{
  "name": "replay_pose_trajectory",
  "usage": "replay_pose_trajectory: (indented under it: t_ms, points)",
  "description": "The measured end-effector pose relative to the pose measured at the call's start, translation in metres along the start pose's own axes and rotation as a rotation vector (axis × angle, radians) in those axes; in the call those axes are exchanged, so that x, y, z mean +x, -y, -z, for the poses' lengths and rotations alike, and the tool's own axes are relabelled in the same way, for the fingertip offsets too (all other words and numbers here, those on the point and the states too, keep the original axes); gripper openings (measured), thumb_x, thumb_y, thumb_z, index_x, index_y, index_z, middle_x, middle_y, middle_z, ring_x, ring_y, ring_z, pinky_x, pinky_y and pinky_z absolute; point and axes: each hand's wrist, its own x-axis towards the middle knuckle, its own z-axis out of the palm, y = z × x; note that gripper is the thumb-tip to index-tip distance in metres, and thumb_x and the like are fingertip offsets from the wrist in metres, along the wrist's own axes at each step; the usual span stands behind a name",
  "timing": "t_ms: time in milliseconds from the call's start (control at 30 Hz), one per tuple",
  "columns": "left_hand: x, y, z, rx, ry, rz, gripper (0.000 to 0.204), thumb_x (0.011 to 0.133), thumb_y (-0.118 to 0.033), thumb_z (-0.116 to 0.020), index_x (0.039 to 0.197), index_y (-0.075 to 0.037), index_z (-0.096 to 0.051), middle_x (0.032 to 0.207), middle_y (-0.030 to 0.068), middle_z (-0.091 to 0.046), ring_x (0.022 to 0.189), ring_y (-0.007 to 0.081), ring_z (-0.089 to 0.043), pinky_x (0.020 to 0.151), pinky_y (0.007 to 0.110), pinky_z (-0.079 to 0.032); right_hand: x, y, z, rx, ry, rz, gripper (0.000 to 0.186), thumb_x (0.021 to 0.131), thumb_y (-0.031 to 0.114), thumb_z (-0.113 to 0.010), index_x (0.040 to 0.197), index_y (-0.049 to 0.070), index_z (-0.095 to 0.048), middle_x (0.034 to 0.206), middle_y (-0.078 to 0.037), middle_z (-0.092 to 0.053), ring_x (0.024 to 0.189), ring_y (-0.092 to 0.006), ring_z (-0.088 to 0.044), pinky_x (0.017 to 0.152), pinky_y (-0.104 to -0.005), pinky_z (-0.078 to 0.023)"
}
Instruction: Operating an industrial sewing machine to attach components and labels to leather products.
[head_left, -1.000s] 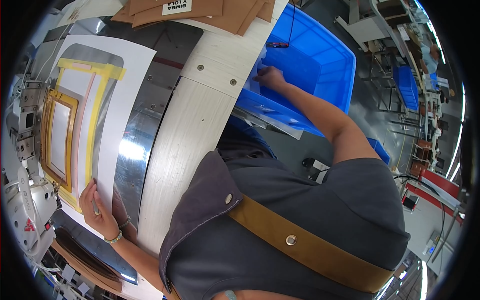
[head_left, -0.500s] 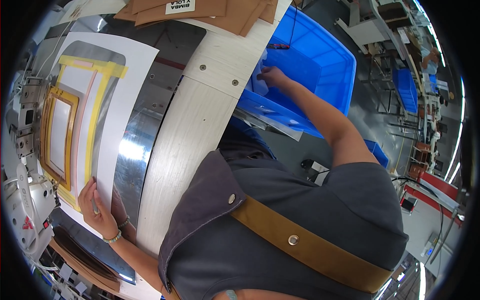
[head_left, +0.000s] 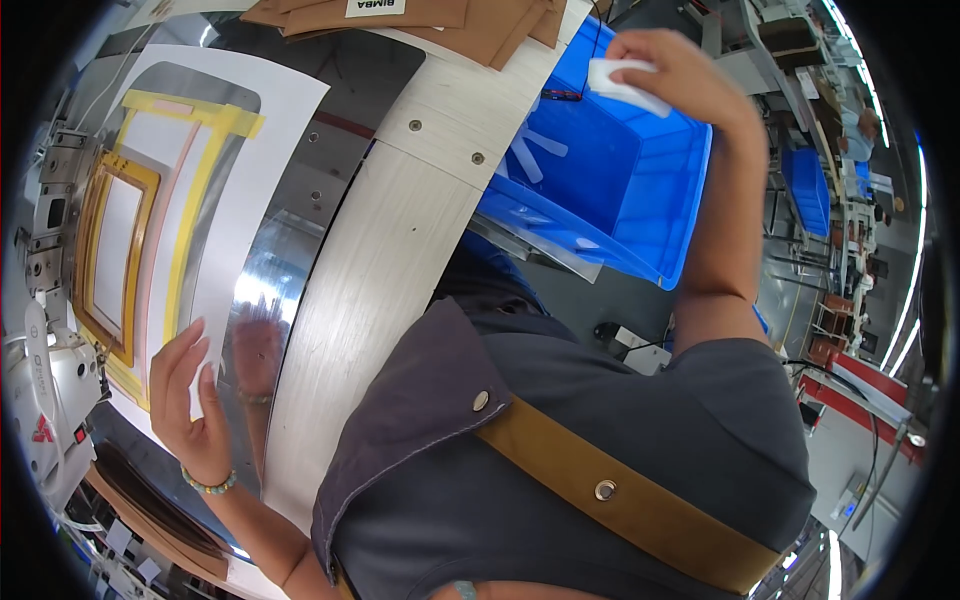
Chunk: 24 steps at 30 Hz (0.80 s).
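Note:
Over the blue plastic bin's far right rim, my right hand [head_left: 690,80] is closed on a white piece [head_left: 628,85], thin and seemingly folded; whether it is paper or fabric I cannot tell. My left hand [head_left: 192,405] is open, fingers apart, at the lower end of a white sheet [head_left: 285,100] edged with yellow tape [head_left: 190,230]. Whether its fingertips touch the sheet is unclear. Beyond that hand, a brass-coloured rectangular frame [head_left: 148,250] sits over the taped area. Inside the blue bin [head_left: 640,255] lie some pale translucent strips [head_left: 540,150].
A white machine [head_left: 60,400] stands at the left edge beside the frame. Brown flat pieces [head_left: 420,15] are stacked at the table's far end, and more brown pieces [head_left: 150,520] lie at lower left. A pale wooden table edge [head_left: 350,300] runs between the shiny metal plate [head_left: 265,250] and me.
My right hand has come up out of the bin and moved right, carrying the white piece. My left hand has shifted slightly, its fingers more spread.

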Motion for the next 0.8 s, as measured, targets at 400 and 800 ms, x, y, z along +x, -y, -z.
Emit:
replay_pose_trajectory:
  t_ms: [400,800]
  points:
    - [0.075,-0.093,-0.043,-0.322,-0.263,-0.208,0.076,0.074,-0.005,-0.082,0.145,-0.001,-0.055,0.112,0.0131,-0.069,0.105,0.0369,-0.066,0.092,0.045,-0.052,0.07,0.25,0.032,0.322,0.177,1.099,0.021,0.087,0.016,-0.081,0.103,0.006,-0.074,0.092,-0.011,-0.073,0.083,-0.0339,-0.069,0.077,-0.0366,-0.054]
    - [-0.007,0.026,-0.013,0.09,-0.093,0.301,0.05,0.082,-0.007,-0.083,0.13,-0.006,-0.07,0.101,0.0151,-0.066,0.087,0.0353,-0.068,0.078,0.04,-0.056,0.193,0.3,-0.12,0.425,0.368,0.844,0.031,0.1,0.025,-0.069,0.119,0.001,-0.073,0.106,-0.017,-0.077,0.096,-0.032,-0.071,0.088,-0.0384,-0.054]
